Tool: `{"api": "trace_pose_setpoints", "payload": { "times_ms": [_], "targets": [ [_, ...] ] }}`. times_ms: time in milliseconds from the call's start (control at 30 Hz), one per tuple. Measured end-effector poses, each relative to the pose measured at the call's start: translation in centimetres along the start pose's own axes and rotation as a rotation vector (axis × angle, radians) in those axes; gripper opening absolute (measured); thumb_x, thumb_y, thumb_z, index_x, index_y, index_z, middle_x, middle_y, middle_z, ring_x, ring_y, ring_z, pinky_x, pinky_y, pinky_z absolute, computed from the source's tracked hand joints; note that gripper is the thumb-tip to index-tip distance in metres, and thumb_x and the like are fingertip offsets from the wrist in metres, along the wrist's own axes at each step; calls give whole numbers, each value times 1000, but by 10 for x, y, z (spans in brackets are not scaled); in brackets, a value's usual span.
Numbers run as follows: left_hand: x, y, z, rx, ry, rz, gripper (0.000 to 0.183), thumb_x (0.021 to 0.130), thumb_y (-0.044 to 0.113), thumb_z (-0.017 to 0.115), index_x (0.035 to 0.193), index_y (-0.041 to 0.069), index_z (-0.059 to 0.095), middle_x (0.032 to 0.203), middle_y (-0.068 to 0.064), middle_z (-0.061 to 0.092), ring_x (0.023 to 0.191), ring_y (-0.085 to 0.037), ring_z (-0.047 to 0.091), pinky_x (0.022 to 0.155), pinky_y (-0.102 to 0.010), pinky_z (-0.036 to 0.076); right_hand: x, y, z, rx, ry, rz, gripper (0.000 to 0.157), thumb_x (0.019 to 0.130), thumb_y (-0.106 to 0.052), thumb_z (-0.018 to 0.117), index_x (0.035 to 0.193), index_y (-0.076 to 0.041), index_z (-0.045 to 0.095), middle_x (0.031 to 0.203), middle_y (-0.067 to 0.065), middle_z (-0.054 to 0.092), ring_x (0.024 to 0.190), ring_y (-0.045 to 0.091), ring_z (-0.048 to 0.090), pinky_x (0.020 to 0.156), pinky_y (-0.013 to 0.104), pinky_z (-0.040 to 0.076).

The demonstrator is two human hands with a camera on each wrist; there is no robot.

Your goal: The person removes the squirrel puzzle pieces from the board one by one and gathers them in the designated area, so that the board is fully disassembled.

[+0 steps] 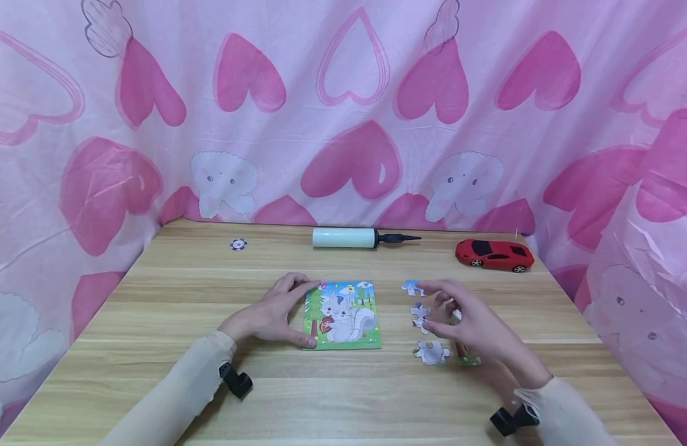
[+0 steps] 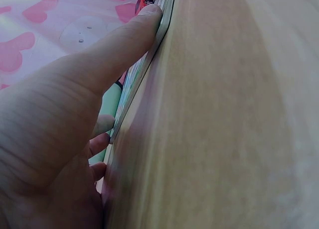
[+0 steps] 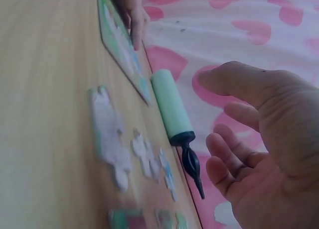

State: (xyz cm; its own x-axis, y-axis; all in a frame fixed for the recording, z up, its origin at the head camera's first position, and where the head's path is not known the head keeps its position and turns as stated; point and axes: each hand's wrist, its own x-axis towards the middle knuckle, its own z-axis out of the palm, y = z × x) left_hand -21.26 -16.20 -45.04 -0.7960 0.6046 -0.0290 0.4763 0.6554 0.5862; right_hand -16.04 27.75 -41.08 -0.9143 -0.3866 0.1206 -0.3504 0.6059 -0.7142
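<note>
A square puzzle board (image 1: 347,316) printed with a white squirrel lies flat on the table. My left hand (image 1: 273,313) holds it by its left side, thumb at the near corner and forefinger at the far one. In the left wrist view the thumb (image 2: 124,40) lies along the board's edge (image 2: 137,82). My right hand (image 1: 468,316) hovers over loose jigsaw pieces, fingers loosely bent with nothing between them. A column holds a blue piece (image 1: 411,287), a squirrel piece (image 1: 419,319) and a grey-white piece (image 1: 432,353). Green-edged pieces (image 1: 469,358) are partly hidden beneath the right hand.
Along the back of the table lie a pale green hand pump (image 1: 343,238) with a black nozzle, a red toy car (image 1: 495,255) and a round black-and-white chip (image 1: 238,244). A pink heart-patterned curtain (image 1: 351,161) hangs right behind the table (image 1: 321,402).
</note>
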Motion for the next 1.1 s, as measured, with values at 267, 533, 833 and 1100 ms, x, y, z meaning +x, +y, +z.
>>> {"api": "trace_pose_setpoints", "payload": {
  "times_ms": [267,533,833,1100],
  "targets": [
    [0,-1,0,-11,-2,2,125,77,65,96,175,16,36,171,-11,31,159,-36,27,132,-67,30,33,-10,10,48,38,-80,84,93,-22,95,165,-24,51,158,6,60,131,35,68,105,46,62],
    [1,-1,1,-21,-6,-5,125,77,64,97,176,18,35,171,-9,31,159,-35,27,132,-66,29,70,-21,21,181,36,-121,85,93,-18,94,166,-19,49,160,8,59,142,34,62,114,60,56],
    [1,-1,2,-31,-11,-8,125,76,63,98,176,19,35,170,-8,31,159,-34,27,132,-66,29,100,-31,39,247,31,-146,82,93,-17,94,164,-20,52,158,5,61,143,32,61,117,53,55],
    [2,-2,1,-29,-10,-6,125,76,63,98,175,18,36,170,-8,31,159,-34,27,132,-66,30,109,-32,49,237,1,-129,81,94,-19,93,164,-14,53,156,13,62,140,38,61,115,60,54]
  ]
}}
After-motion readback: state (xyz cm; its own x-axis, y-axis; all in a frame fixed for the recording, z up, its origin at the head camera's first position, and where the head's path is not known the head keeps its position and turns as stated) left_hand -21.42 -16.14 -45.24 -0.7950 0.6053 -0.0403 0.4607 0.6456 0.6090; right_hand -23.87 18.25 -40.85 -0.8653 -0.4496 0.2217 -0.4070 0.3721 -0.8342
